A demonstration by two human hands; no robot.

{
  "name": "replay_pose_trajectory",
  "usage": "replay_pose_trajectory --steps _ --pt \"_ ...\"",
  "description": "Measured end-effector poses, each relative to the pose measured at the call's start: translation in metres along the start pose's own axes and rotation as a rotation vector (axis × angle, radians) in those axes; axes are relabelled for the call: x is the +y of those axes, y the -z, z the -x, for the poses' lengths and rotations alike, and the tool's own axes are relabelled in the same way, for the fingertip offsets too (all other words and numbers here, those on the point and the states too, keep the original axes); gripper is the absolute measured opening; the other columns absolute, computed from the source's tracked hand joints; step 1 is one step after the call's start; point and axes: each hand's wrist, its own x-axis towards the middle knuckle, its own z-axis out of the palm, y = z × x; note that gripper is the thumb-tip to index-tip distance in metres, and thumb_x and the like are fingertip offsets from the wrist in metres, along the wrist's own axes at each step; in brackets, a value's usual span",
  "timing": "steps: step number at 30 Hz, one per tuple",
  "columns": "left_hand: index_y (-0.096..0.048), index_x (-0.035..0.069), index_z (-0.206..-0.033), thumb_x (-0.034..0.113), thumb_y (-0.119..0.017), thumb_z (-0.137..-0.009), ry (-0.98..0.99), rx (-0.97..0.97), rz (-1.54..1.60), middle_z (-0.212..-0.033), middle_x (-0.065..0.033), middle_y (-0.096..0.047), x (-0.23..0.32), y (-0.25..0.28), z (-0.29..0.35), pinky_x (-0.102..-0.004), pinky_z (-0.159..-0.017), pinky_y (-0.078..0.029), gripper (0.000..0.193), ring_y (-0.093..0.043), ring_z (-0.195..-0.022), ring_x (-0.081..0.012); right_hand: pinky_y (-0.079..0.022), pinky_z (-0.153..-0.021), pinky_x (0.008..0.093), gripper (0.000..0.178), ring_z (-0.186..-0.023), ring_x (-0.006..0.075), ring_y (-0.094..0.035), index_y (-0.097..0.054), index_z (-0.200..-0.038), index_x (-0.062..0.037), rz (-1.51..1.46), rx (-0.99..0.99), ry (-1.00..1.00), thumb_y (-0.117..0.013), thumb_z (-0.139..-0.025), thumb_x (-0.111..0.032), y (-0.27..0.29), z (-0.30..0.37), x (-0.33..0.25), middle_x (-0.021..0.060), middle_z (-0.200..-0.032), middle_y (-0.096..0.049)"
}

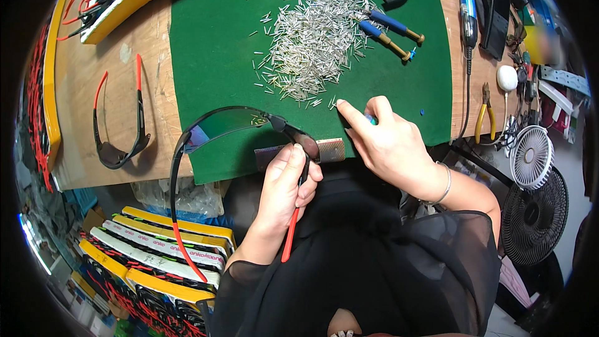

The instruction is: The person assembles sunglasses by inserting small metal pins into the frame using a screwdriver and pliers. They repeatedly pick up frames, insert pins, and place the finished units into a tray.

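My left hand is closed round the hinge end of black sunglasses with red-tipped temples. They are held over the mat's front edge, lens away from me. My right hand stretches its index finger to a few loose pins just in front of a pile of small metal pins. Its other fingers curl round a blue-green object, mostly hidden. A narrow patterned block lies at the mat's front edge behind the left hand.
Two blue-handled tools with brass ends lie right of the pile on the green mat. Another pair of sunglasses rests left. Yellow-handled pliers, a corded electric screwdriver and a white fan are at right. Racks of glasses stand lower left.
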Motion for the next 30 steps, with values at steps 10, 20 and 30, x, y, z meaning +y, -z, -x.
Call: replay_pose_trajectory --steps 10,20,30 --pt "-0.046 0.004 -0.096 0.034 -0.038 -0.096 -0.014 0.01 -0.09 -0.072 -0.0071 -0.058 -0.001 -0.007 0.0 -0.0156 -0.034 -0.028 0.031 -0.036 -0.041 -0.0029 -0.048 -0.045 0.0292 0.038 -0.058 0.0196 -0.056 -0.052 -0.115 -0.0098 0.004 0.066 -0.077 -0.06 -0.078 -0.011 -0.004 -0.001 -0.004 0.0099 -0.081 -0.044" --pt "-0.046 0.004 -0.102 0.031 -0.038 -0.096 -0.071 0.029 -0.125 -0.084 -0.0107 -0.063 -0.007 -0.012 -0.003 -0.0146 -0.033 -0.025 0.029 -0.033 -0.04 -0.0016 -0.046 -0.048 0.0325 0.048 -0.057 0.0219 -0.054 -0.05 -0.124 -0.0196 0.0 0.016 -0.139 -0.059 -0.078 -0.009 0.0 -0.008 -0.013 0.009 -0.08 -0.045" --pt "-0.052 -0.002 -0.098 0.03 -0.037 -0.096 -0.13 0.042 -0.139 -0.091 -0.0113 -0.063 -0.009 -0.015 -0.003 -0.016 -0.036 -0.028 0.035 -0.036 -0.042 -0.0028 -0.045 -0.053 0.0335 0.049 -0.059 0.025 -0.052 -0.053 -0.122 -0.0171 -0.199 -0.07 -0.051 -0.056 -0.077 0.0 0.044 0.014 -0.004 0.0121 -0.081 -0.045"
